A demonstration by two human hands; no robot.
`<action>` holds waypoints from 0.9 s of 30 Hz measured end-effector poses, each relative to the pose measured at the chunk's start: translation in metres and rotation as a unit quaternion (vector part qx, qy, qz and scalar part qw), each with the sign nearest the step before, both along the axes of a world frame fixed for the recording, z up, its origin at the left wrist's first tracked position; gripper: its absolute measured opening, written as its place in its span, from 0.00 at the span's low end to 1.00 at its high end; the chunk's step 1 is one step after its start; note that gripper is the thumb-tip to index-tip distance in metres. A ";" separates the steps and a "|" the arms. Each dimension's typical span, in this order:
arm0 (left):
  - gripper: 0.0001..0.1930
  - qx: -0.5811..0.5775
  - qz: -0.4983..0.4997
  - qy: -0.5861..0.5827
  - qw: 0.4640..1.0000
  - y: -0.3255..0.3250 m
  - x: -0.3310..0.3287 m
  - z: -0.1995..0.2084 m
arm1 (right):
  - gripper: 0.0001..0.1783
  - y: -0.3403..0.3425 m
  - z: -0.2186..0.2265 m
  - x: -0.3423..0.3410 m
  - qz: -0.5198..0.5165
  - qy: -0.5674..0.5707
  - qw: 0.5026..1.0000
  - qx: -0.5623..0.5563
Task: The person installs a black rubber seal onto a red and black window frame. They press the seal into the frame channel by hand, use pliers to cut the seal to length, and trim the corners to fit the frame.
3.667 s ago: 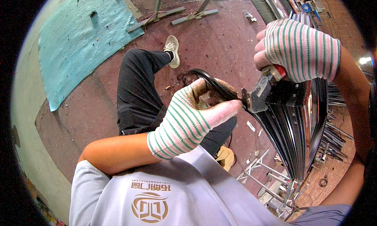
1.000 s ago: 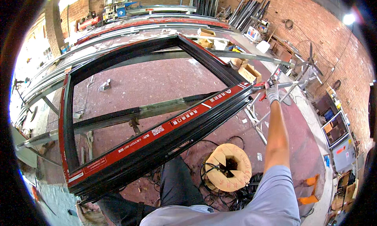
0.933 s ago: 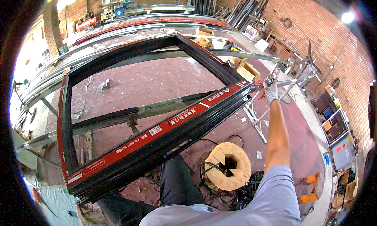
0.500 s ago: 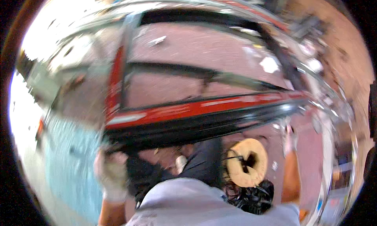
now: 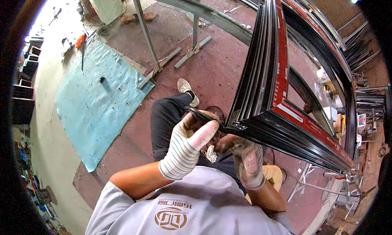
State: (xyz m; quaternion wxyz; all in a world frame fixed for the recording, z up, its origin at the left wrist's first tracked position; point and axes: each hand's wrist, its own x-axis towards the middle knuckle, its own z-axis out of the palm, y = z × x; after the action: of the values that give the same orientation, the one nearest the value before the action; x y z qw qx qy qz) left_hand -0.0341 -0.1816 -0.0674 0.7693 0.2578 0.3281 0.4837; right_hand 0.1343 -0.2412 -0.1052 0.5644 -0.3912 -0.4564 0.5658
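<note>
A large black window or door frame (image 5: 255, 67) with red protective strips stands at right, one corner toward me. My left hand (image 5: 188, 144), in a white glove with green stripes, is closed round a black, curved, strip-like piece (image 5: 197, 113) just left of that corner. Close beside it, my right hand (image 5: 249, 161) wears a soiled white glove. Its dark fingers are bent below the frame's corner and partly hidden, so what they grip is unclear. A small whitish crumpled bit (image 5: 211, 154) shows between the hands.
A blue sheet (image 5: 100, 100) covers floor at left. Metal stand legs (image 5: 157, 65) rest beyond my knee. A round tan stool seat (image 5: 272, 176) is by my right arm. Metal profiles (image 5: 361, 43) and clutter line the right side.
The frame, earlier stretched across in front of me, now appears at right with one corner near. My hands, formerly far apart, have come together at that corner. The view has swung too.
</note>
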 end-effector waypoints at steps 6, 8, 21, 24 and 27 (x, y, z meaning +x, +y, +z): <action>0.08 -0.021 -0.019 0.001 1.000 0.009 -0.001 0.001 | 0.24 0.020 0.038 -0.025 -0.109 0.098 0.972 -0.181; 0.09 -0.033 -0.034 -0.004 0.999 0.010 -0.002 0.001 | 0.22 0.024 0.036 -0.032 -0.120 0.113 0.968 -0.187; 0.09 -0.041 -0.042 -0.014 0.998 0.004 -0.005 -0.001 | 0.17 0.016 0.045 -0.040 -0.145 0.197 0.955 -0.169; 0.10 -0.037 -0.045 -0.019 0.998 0.003 -0.006 -0.001 | 0.18 0.015 0.045 -0.036 -0.144 0.193 0.951 -0.192; 0.10 -0.030 -0.035 -0.018 0.999 0.005 -0.005 -0.001 | 0.20 0.014 0.041 -0.038 -0.193 0.148 0.947 -0.209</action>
State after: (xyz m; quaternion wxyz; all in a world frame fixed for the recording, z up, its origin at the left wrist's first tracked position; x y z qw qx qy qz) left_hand -0.0388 -0.1770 -0.0680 0.7989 0.2373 0.3197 0.4508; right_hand 0.0966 -0.2268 -0.0638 0.6296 -0.4932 -0.1550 0.5800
